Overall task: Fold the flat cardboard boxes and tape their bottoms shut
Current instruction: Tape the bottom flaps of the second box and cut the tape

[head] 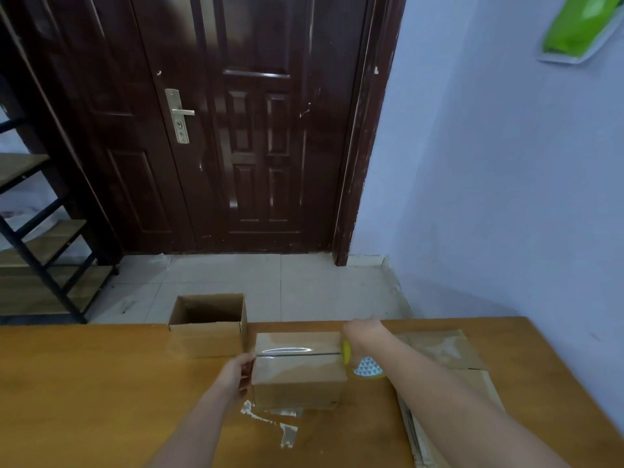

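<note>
On the wooden table [101, 383] just in front of you, a cardboard box [299, 366] sits bottom-up, its taped seam running left to right. Your left hand [236, 371] grips its left end. Your right hand [363, 331] is at the right end, over a yellow tape dispenser [346, 352] (its grip is hidden). Flat cardboard [449, 352] lies right; an open box [207, 324] stands far-left, leaving open table near-left.

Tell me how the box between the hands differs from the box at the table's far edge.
The near box faces up with closed, taped flaps; the far box stands open-topped, its inside showing. The left hand holds the near box; nothing touches the far one. Both are brown cardboard on the wooden table.
</note>
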